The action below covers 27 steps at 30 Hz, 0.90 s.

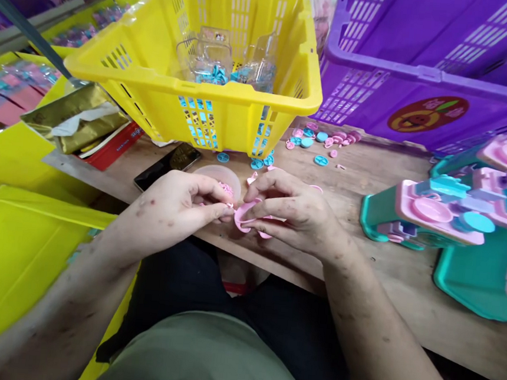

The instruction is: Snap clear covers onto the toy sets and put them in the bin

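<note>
Near the table's front edge my two hands meet. My right hand (293, 214) is closed on a curved pink plastic piece (243, 215), held by its fingers and thumb. With thumb and forefinger my left hand (181, 204) pinches a tiny pale pink part (231, 206) against the left side of that piece; its shape is too small to make out. Just behind my left hand stands a round translucent bowl (232, 176) with small pink bits (226, 188) in it. More pink pieces lie under and behind my right hand, partly hidden by it.
A yellow basket (243, 99) holding clear plastic cases stands behind, beside a purple crate (359, 99). Pink and blue discs (321, 160) are scattered before them. A phone (167, 165) lies left. Toy kitchen units (429, 214) stand right, and a gold tissue pack (76, 118) far left.
</note>
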Each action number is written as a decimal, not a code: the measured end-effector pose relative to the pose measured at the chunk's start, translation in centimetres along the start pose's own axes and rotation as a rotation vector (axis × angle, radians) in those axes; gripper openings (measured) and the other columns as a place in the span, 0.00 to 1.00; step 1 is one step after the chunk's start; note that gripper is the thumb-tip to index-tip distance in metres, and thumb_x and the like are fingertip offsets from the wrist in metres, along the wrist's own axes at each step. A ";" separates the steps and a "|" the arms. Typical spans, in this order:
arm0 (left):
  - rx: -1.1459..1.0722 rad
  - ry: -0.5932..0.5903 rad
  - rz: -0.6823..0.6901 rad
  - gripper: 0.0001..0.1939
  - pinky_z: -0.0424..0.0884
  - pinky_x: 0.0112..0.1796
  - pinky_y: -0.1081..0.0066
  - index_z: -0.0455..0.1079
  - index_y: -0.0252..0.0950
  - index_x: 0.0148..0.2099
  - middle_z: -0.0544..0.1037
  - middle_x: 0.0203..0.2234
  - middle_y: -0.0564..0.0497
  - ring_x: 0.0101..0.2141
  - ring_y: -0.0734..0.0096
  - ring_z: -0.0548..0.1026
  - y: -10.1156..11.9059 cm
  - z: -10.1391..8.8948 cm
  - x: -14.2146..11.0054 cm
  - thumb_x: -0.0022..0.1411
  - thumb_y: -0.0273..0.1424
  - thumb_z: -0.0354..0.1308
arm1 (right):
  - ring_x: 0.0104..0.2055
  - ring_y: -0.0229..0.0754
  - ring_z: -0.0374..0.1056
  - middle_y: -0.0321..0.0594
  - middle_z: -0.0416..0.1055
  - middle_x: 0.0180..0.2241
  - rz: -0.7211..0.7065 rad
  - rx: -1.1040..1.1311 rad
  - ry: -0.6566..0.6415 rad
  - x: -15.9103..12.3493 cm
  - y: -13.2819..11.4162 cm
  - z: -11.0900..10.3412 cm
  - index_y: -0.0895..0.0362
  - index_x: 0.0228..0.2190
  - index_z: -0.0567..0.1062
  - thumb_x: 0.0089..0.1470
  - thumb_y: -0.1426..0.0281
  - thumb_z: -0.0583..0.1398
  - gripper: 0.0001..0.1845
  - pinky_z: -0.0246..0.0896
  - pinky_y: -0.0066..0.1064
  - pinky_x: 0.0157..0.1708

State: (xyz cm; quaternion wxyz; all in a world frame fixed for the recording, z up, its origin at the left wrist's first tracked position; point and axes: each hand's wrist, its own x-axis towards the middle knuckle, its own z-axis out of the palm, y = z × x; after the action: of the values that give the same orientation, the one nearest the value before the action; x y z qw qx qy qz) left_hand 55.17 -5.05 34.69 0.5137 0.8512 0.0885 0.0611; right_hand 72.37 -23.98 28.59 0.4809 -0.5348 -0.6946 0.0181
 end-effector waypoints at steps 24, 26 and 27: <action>0.723 0.101 0.263 0.13 0.73 0.55 0.47 0.86 0.44 0.49 0.84 0.42 0.42 0.47 0.44 0.77 -5.4 -4.1 0.4 0.73 0.45 0.65 | 0.40 0.44 0.80 0.43 0.83 0.44 0.493 -0.327 0.163 -6.0 -2.7 -5.0 0.51 0.42 0.89 0.68 0.65 0.73 0.04 0.80 0.35 0.37; 0.873 0.081 0.274 0.12 0.72 0.50 0.45 0.85 0.43 0.45 0.82 0.41 0.39 0.46 0.41 0.75 -7.2 -4.1 0.4 0.73 0.42 0.63 | 0.44 0.46 0.82 0.44 0.83 0.46 0.524 -0.292 0.026 -7.2 -3.0 -3.9 0.52 0.43 0.89 0.68 0.64 0.72 0.06 0.82 0.37 0.42; 0.918 0.083 0.277 0.12 0.70 0.49 0.46 0.85 0.43 0.43 0.82 0.42 0.38 0.47 0.40 0.74 -7.9 -3.8 0.5 0.73 0.40 0.62 | 0.48 0.47 0.82 0.44 0.83 0.48 0.542 -0.264 -0.037 -7.6 -3.1 -3.4 0.51 0.45 0.89 0.68 0.63 0.73 0.08 0.82 0.39 0.47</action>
State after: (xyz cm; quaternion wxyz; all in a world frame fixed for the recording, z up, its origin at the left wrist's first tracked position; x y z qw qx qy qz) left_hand 54.20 1.92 29.49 0.0679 0.9907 0.0123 0.1175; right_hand 72.25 -32.74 27.15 0.3723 -0.7579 -0.5317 0.0652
